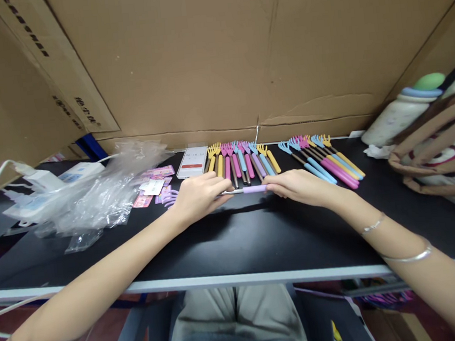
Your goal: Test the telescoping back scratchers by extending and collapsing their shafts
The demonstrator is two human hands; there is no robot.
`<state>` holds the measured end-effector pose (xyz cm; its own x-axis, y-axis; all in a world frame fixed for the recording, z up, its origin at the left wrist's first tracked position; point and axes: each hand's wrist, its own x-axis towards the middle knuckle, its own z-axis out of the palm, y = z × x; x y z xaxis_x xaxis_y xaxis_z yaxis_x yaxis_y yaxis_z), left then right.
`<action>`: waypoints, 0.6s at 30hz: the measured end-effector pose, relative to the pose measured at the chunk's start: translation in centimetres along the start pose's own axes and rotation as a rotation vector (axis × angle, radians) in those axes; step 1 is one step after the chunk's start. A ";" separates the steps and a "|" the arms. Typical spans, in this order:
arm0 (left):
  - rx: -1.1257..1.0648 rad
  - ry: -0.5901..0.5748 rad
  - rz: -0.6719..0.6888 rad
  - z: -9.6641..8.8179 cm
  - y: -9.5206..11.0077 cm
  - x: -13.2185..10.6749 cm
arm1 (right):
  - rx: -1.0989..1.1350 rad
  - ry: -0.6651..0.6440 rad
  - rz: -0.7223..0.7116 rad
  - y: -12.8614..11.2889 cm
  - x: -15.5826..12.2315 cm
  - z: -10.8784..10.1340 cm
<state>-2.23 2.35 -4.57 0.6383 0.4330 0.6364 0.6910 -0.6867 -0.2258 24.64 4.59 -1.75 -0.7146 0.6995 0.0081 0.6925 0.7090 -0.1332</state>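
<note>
While open black surface runs from the table's (258, 242) front edge to the hands, its far edge is lined with two rows of coloured scratchers (242, 161), plastic bags (93, 194) crowd the left end and a handbag (443, 155) the right. At mid-table the left hand (197, 195) and right hand (299, 185) each grip one end of a purple-handled scratcher (253, 189), which lies level just before the rows.
</note>
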 end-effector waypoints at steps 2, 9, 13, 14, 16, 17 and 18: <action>-0.007 0.013 -0.023 0.1 -0.1 0.0 | -0.007 0.038 0.006 -0.1 0.0 0.0; 0.000 0.010 -0.058 0.3 -0.2 -0.1 | -0.052 0.166 0.020 0.2 -0.1 0.3; 0.021 0.038 -0.043 0.3 -0.1 0.0 | -0.065 0.152 0.001 0.4 0.0 0.5; 0.021 0.037 -0.041 0.3 -0.1 0.0 | -0.067 0.137 -0.004 0.4 0.0 0.5; 0.016 0.024 -0.039 0.3 -0.2 -0.1 | -0.063 0.110 -0.015 0.4 0.0 0.4; 0.012 0.017 -0.039 0.3 -0.2 -0.1 | -0.057 0.099 -0.018 0.4 0.0 0.4; 0.008 0.012 -0.041 0.3 -0.2 -0.1 | -0.048 0.090 -0.017 0.4 0.0 0.3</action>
<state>-2.31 2.62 -4.81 0.6057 0.4535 0.6538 0.7189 -0.6641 -0.2054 24.85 4.84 -2.11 -0.7164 0.6906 0.0994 0.6855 0.7232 -0.0842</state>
